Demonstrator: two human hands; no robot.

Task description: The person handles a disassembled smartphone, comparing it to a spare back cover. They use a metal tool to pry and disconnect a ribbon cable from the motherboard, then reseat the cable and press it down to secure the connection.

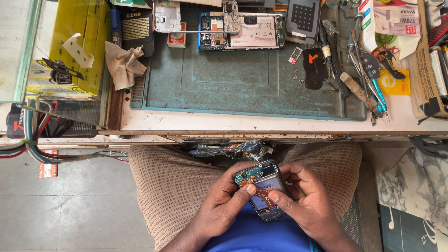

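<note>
A: What sits closest to the lens?

B: Two hands over the lap. The left hand (pixel 223 201) cradles an opened smartphone (pixel 262 189), back cover off, circuit board showing at its top end; its fingers are closed around the phone's left edge, thumb (pixel 246 192) pressed on the middle.

A: And the other hand?

B: The right hand (pixel 305 201) wraps the phone's right edge, fingers curled shut, with thumb and forefinger pinching at a small orange-brown flex strip (pixel 259 191) across the phone's middle. The phone is held above the person's blue shirt (pixel 254 235) and patterned brown trousers (pixel 170 186), below the worktop edge.

A: What lies on the worktop (pixel 242 122)?

B: A teal repair mat (pixel 242 81). At its far edge rests a second dismantled phone (pixel 242 31), battery and board exposed. To the right, a dark plectrum-shaped opening tool (pixel 314 67), then tweezers and screwdrivers (pixel 368 70) lying close together. A crumpled beige cloth (pixel 123 64) sits at the mat's left corner, beside a yellow box (pixel 77 46). Cables (pixel 35 140) hang off the left end.
</note>
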